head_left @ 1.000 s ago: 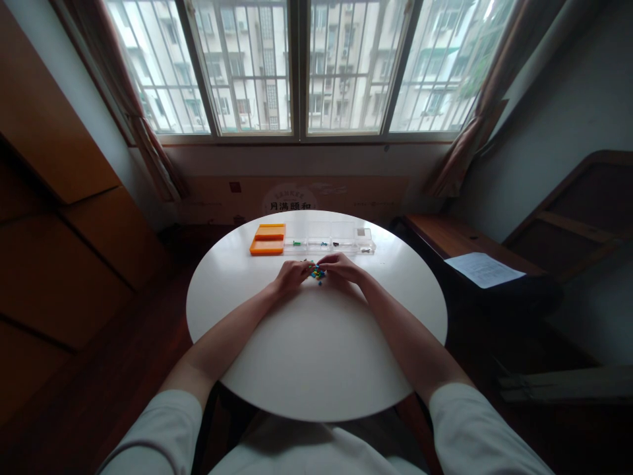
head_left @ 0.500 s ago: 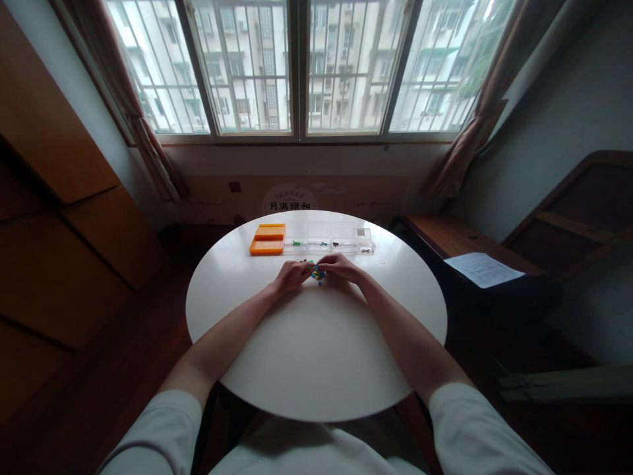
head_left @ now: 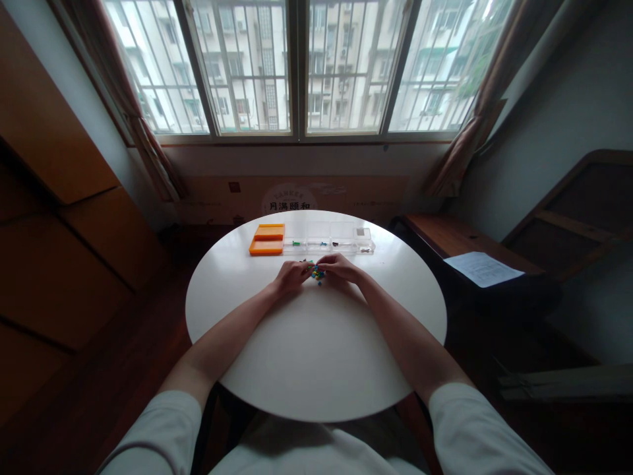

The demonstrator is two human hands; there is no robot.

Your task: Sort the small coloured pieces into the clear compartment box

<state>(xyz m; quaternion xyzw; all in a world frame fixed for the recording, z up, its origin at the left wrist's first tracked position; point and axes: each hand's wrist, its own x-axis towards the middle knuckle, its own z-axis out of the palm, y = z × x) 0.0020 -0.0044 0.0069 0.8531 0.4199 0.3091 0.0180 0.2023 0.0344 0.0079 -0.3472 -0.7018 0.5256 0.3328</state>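
Observation:
A small heap of blue, yellow and green pieces [head_left: 317, 275], too tiny to make out exactly, lies on the white table between my hands. My left hand [head_left: 291, 273] rests at its left side, fingers closed, with a bit of green at the fingertips. From the right, my right hand [head_left: 338, 265] reaches over the heap in a pinch, and a bit of blue shows by its fingertips. What exactly either hand grips is too small to tell. One blue piece [head_left: 319, 284] lies apart, just nearer to me. Some dark and green pieces are partly hidden behind my left hand.
Behind my hands stand an open orange box [head_left: 267, 245] and a row of clear compartments [head_left: 349, 246] holding a few small parts. The round white table [head_left: 316, 356] has a curved edge. A paper sheet [head_left: 483, 269] lies on a wooden bench [head_left: 445, 237] at right.

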